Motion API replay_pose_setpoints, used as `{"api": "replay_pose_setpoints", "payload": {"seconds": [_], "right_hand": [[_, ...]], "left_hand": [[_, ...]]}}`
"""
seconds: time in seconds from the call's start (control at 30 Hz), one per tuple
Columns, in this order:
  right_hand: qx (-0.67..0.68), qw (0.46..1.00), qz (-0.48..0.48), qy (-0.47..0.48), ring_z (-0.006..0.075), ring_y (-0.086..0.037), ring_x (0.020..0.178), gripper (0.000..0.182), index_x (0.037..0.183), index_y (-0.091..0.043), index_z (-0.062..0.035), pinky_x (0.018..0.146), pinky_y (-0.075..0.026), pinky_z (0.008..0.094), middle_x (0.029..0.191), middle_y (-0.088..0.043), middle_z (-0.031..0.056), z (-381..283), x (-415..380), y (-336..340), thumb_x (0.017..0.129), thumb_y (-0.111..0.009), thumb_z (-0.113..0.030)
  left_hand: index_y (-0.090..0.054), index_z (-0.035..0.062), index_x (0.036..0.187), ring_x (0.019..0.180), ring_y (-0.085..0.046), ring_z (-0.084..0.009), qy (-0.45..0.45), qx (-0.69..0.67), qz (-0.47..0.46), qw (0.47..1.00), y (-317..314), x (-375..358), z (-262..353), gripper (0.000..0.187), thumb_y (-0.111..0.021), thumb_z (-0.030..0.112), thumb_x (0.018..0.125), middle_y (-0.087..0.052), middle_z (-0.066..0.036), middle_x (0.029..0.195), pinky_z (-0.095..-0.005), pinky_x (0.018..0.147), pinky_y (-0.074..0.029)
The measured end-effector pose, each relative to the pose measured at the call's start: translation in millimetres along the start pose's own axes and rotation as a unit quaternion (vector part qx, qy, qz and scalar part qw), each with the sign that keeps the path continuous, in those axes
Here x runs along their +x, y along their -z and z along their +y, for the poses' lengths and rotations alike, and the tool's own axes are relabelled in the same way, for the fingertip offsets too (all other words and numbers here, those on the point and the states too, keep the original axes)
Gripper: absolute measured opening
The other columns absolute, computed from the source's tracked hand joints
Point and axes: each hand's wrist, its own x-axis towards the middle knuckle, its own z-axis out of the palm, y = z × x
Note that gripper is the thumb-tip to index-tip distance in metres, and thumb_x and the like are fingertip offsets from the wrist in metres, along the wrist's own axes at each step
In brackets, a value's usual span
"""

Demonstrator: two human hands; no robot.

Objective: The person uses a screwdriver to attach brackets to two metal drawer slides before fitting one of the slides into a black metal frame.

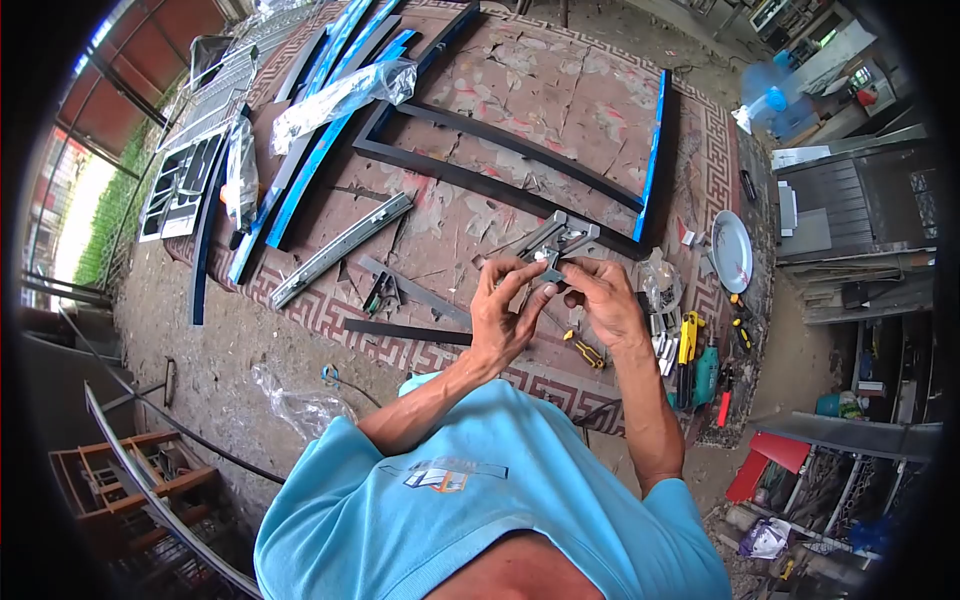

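My left hand [506, 308] and my right hand [606, 300] meet in front of my chest, above the near side of the covered table. Thumbs and fingertips of both hands pinch a small grey metal piece [549, 270] with a whitish bit at its top; its exact kind is partly hidden by the fingers. Just beyond the fingers are several silver metal fittings [572, 234]. Right of my right hand lies a clear plastic bag [660, 283] with small parts. A yellow-handled screwdriver [585, 348] rests below, between my forearms.
A dark frame [480, 184] with blue film lies across the table. Blue-filmed profiles [320, 165], plastic wrapping [340, 105] and a metal rail [340, 250] are left. A white oval plate [732, 252], a yellow tool [689, 340] and a teal power tool [707, 375] lie right.
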Motion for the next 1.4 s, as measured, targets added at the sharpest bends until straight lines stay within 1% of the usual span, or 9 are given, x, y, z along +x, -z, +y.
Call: {"api": "replay_pose_setpoints", "payload": {"seconds": [0.1,0.2,0.57,0.67,0.93,1.03,1.23,1.3,1.4], "right_hand": [[-0.055,0.998,0.021,0.037,0.0039,-0.05,0.062,0.017,0.091,-0.067,0.0012,0.054,-0.039,0.0204,0.073,-0.063,0.0012,0,1,-13,0.084,-0.061,-0.014],[-0.231,0.964,0.032,0.126,0.0111,-0.06,0.071,0.021,0.096,-0.066,0.0036,0.063,-0.048,0.0248,0.077,-0.067,0.0083,-3,2,-28,0.084,-0.061,-0.013],[-0.179,0.976,0.055,0.115,0.0092,-0.06,0.068,0.019,0.094,-0.065,0.0056,0.061,-0.048,0.0225,0.077,-0.067,0.0092,3,1,-47,0.08,-0.065,-0.007],[0.053,0.995,0.03,0.078,0.0088,-0.058,0.066,0.014,0.087,-0.063,0.0051,0.059,-0.046,0.0217,0.076,-0.065,0.0074,14,9,-44,0.076,-0.067,-0.002],[0.089,0.995,-0.001,0.035,0.007,-0.053,0.057,0.013,0.086,-0.064,0.0019,0.052,-0.039,0.0197,0.072,-0.063,0.0043,12,9,-37,0.075,-0.067,-0.005],[0.08,0.997,-0.018,0.016,0.0089,-0.055,0.058,0.015,0.088,-0.064,0.0022,0.053,-0.042,0.0207,0.074,-0.064,0.0052,13,8,-33,0.075,-0.065,-0.005],[0.328,0.944,-0.018,-0.017,0.0146,-0.06,0.077,0.021,0.094,-0.059,0.0011,0.064,-0.048,0.0247,0.084,-0.062,0.0082,42,11,-14,0.075,-0.054,-0.006],[0.327,0.944,-0.008,-0.033,0.0128,-0.058,0.079,0.024,0.097,-0.057,0.0005,0.065,-0.045,0.0224,0.085,-0.059,0.0069,45,14,-13,0.073,-0.053,-0.001],[0.096,0.995,0.02,0.014,0.0067,-0.046,0.059,0.032,0.102,-0.06,0.0001,0.051,-0.036,0.0209,0.069,-0.05,-0.0012,54,29,-14,0.07,-0.059,-0.002]], "left_hand": [[-0.061,0.001,0.104,0.081,-0.056,-0.0143,0.121,-0.088,-0.021,0.989,6,0,2,0.03,-0.071,0.013,0.078,-0.06,-0.009,0.091,-0.0278,0.075,-0.046],[-0.061,-0.002,0.101,0.086,-0.058,-0.0111,0.336,-0.318,-0.036,0.886,27,7,10,0.026,-0.067,0.016,0.083,-0.063,-0.007,0.093,-0.0258,0.078,-0.047],[-0.057,-0.0037,0.103,0.089,-0.061,-0.0187,0.364,-0.316,-0.065,0.874,49,13,12,0.033,-0.068,0.018,0.081,-0.063,-0.014,0.097,-0.0319,0.084,-0.049],[-0.054,-0.0036,0.105,0.089,-0.061,-0.0196,0.355,-0.336,-0.061,0.87,46,9,11,0.036,-0.068,0.019,0.082,-0.063,-0.015,0.098,-0.0318,0.083,-0.049],[-0.052,-0.0036,0.106,0.086,-0.061,-0.0185,0.373,-0.339,-0.088,0.859,49,15,9,0.035,-0.066,0.02,0.084,-0.061,-0.012,0.093,-0.0302,0.08,-0.05],[-0.052,-0.0031,0.106,0.082,-0.061,-0.0172,0.376,-0.331,-0.087,0.861,50,17,7,0.033,-0.064,0.018,0.085,-0.061,-0.01,0.09,-0.0292,0.078,-0.049],[-0.051,-0.0029,0.112,0.084,-0.057,-0.0152,0.362,-0.358,-0.093,0.856,53,18,2,0.035,-0.056,0.015,0.083,-0.058,-0.009,0.094,-0.0293,0.078,-0.046],[-0.05,-0.0031,0.115,0.085,-0.056,-0.015,0.361,-0.367,-0.106,0.851,52,17,-1,0.038,-0.056,0.016,0.082,-0.058,-0.008,0.095,-0.0294,0.078,-0.045],[-0.049,-0.0032,0.119,0.086,-0.055,-0.0148,0.358,-0.374,-0.133,0.845,49,18,-8,0.042,-0.055,0.016,0.082,-0.057,-0.008,0.098,-0.0296,0.078,-0.045]]}}
